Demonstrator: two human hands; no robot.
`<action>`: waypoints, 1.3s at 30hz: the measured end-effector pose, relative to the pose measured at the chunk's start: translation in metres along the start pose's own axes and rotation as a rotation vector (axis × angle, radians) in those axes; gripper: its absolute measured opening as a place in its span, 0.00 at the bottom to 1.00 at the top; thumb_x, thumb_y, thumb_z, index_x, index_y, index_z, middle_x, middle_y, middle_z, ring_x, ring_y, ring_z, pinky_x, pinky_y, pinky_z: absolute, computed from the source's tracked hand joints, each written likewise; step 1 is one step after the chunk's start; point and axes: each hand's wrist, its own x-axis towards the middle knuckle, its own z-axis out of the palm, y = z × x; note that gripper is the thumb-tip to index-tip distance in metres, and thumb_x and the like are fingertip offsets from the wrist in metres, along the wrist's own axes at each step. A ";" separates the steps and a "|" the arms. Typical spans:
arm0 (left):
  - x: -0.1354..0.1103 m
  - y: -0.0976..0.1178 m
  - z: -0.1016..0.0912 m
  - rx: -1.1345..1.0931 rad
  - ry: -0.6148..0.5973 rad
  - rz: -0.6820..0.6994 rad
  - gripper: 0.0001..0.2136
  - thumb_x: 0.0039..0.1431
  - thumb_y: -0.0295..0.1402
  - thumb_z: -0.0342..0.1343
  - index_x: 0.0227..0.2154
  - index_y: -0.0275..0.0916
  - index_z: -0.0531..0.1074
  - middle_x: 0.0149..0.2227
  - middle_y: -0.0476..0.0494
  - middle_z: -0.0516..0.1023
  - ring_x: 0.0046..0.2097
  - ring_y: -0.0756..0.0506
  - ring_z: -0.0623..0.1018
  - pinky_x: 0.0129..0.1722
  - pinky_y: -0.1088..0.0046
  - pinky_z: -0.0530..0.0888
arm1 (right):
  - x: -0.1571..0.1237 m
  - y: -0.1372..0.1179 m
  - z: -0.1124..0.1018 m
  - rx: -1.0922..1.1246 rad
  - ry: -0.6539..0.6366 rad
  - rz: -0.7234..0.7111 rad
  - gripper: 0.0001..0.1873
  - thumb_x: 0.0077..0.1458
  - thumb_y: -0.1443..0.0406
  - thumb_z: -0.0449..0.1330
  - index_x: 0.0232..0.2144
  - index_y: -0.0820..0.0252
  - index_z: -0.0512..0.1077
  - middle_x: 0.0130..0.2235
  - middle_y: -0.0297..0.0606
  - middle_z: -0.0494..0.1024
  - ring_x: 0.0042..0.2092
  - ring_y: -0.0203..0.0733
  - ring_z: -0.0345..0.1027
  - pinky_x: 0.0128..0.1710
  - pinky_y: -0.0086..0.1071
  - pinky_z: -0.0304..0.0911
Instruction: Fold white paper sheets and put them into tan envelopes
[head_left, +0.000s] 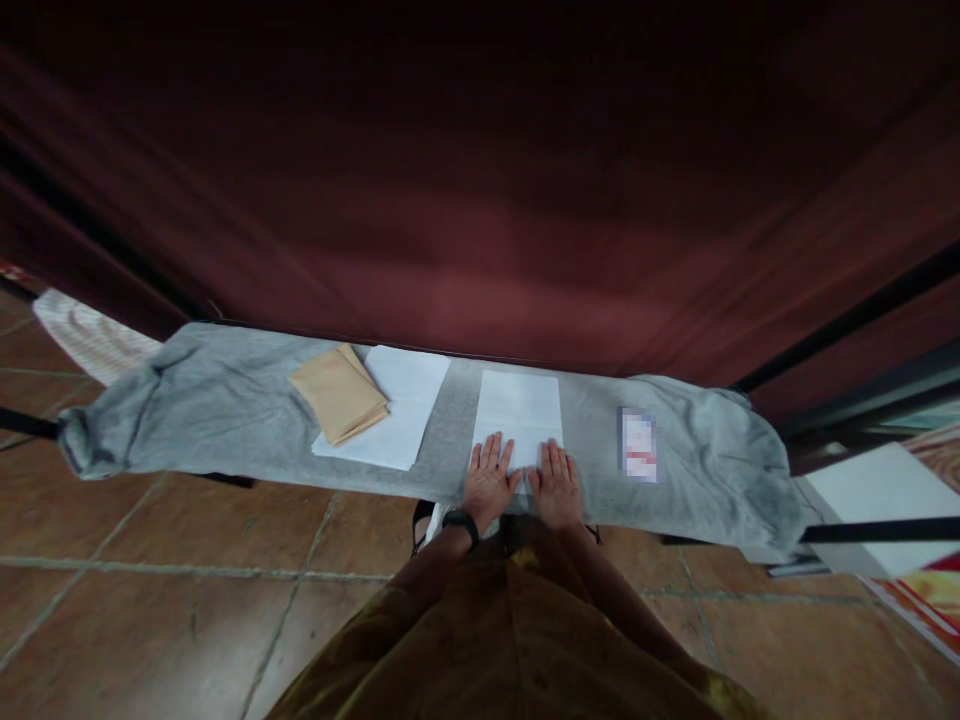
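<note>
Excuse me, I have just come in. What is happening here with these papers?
A person has both hands, left hand and right hand, open and flat on the near part of a white sheet. The sheet lies on a grey cloth. To its left, brown paper pieces overlap some white paper, and neither hand touches them. To the right lies a rectangular item, too blurred to identify.

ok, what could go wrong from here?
1. The white sheet may crease or skew on the soft grey cloth if the left grip and right grip, bare hands flat over its near end, push unevenly.
2. The brown envelopes lie askew, partly on the white papers; a tug on the cloth could shift both.
</note>
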 end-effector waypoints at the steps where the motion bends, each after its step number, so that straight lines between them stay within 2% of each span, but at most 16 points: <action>1: 0.000 0.000 0.000 -0.002 -0.001 -0.001 0.30 0.69 0.44 0.47 0.70 0.38 0.55 0.71 0.34 0.56 0.72 0.37 0.55 0.70 0.51 0.52 | 0.000 0.001 0.002 -0.005 0.002 -0.001 0.32 0.71 0.57 0.43 0.68 0.70 0.56 0.69 0.56 0.60 0.68 0.53 0.54 0.66 0.50 0.48; 9: 0.003 0.004 0.002 0.033 -0.063 0.005 0.30 0.68 0.43 0.46 0.69 0.35 0.55 0.72 0.34 0.53 0.72 0.36 0.55 0.70 0.50 0.51 | -0.003 0.005 0.008 -0.020 0.019 -0.035 0.32 0.71 0.56 0.44 0.67 0.73 0.57 0.69 0.58 0.59 0.69 0.54 0.53 0.66 0.50 0.49; 15: 0.006 0.006 -0.002 0.023 -0.103 0.102 0.28 0.70 0.40 0.43 0.70 0.40 0.55 0.73 0.42 0.52 0.73 0.37 0.52 0.71 0.47 0.48 | 0.008 -0.002 0.002 0.026 -0.048 -0.010 0.29 0.71 0.61 0.43 0.67 0.74 0.58 0.68 0.60 0.59 0.69 0.54 0.53 0.66 0.52 0.49; 18: 0.006 0.003 -0.002 0.036 -0.118 0.154 0.27 0.69 0.35 0.43 0.69 0.39 0.56 0.72 0.42 0.54 0.73 0.38 0.53 0.71 0.48 0.49 | 0.017 -0.013 0.002 0.103 -0.105 -0.096 0.28 0.70 0.65 0.40 0.67 0.71 0.58 0.69 0.55 0.61 0.70 0.49 0.51 0.67 0.48 0.47; 22: 0.005 0.000 -0.002 0.051 -0.127 0.193 0.27 0.68 0.32 0.44 0.69 0.37 0.56 0.71 0.40 0.56 0.72 0.39 0.54 0.71 0.49 0.52 | 0.021 -0.023 0.004 0.148 -0.160 -0.147 0.29 0.70 0.65 0.39 0.69 0.66 0.57 0.69 0.51 0.60 0.70 0.47 0.50 0.69 0.50 0.44; 28: 0.003 -0.007 -0.001 -0.004 -0.080 0.144 0.25 0.71 0.36 0.42 0.69 0.40 0.56 0.72 0.43 0.54 0.73 0.41 0.53 0.71 0.52 0.53 | 0.015 -0.009 0.002 0.067 -0.100 -0.076 0.28 0.71 0.59 0.43 0.68 0.64 0.58 0.70 0.50 0.57 0.70 0.51 0.51 0.67 0.50 0.47; 33: -0.003 -0.025 -0.006 0.017 -0.052 0.007 0.27 0.72 0.41 0.42 0.69 0.34 0.56 0.72 0.34 0.54 0.72 0.38 0.54 0.70 0.51 0.55 | 0.007 0.010 0.003 0.016 -0.043 -0.006 0.30 0.72 0.57 0.42 0.70 0.66 0.55 0.70 0.51 0.59 0.69 0.53 0.53 0.66 0.49 0.49; 36: -0.005 -0.032 -0.009 0.032 -0.034 -0.058 0.28 0.72 0.40 0.41 0.69 0.32 0.55 0.71 0.32 0.55 0.72 0.38 0.56 0.70 0.49 0.54 | 0.005 0.015 0.006 0.008 -0.041 0.009 0.31 0.72 0.56 0.43 0.70 0.68 0.54 0.69 0.52 0.59 0.69 0.54 0.54 0.67 0.51 0.48; 39: 0.004 -0.026 -0.007 0.017 -0.009 -0.066 0.27 0.72 0.37 0.40 0.68 0.30 0.56 0.71 0.33 0.57 0.72 0.38 0.55 0.71 0.50 0.53 | 0.012 0.009 0.007 0.014 -0.030 0.051 0.31 0.72 0.58 0.42 0.70 0.68 0.54 0.69 0.53 0.61 0.68 0.54 0.54 0.67 0.54 0.47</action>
